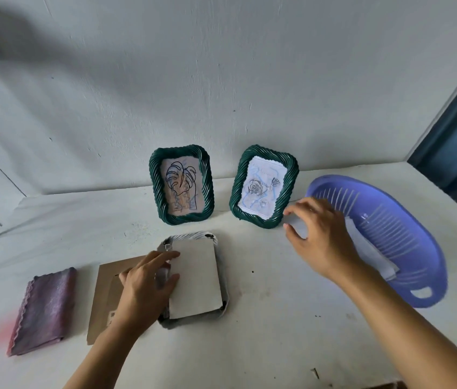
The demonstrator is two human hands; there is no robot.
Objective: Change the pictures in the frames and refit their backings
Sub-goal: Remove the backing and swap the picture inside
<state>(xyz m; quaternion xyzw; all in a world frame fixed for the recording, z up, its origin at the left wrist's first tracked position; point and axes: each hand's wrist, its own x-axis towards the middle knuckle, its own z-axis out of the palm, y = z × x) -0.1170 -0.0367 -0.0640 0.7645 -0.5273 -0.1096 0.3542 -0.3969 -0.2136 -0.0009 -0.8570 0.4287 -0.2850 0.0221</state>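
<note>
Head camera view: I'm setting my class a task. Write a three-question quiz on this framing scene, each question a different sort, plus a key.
1. True or false: both standing green frames, the leaf frame and the rose frame, hold pictures.
2. The left hand rests on: A the purple cloth; B the grey card on the face-down frame; C a standing frame.
3. Fill in: the right hand pinches a pale sheet beside the slotted plastic ____.
Key: 1 true; 2 B; 3 basket.

Face-down frame (pixel 190 236) before upright frames (pixel 181 217), basket (pixel 418 276) right, cloth (pixel 43 310) left
</note>
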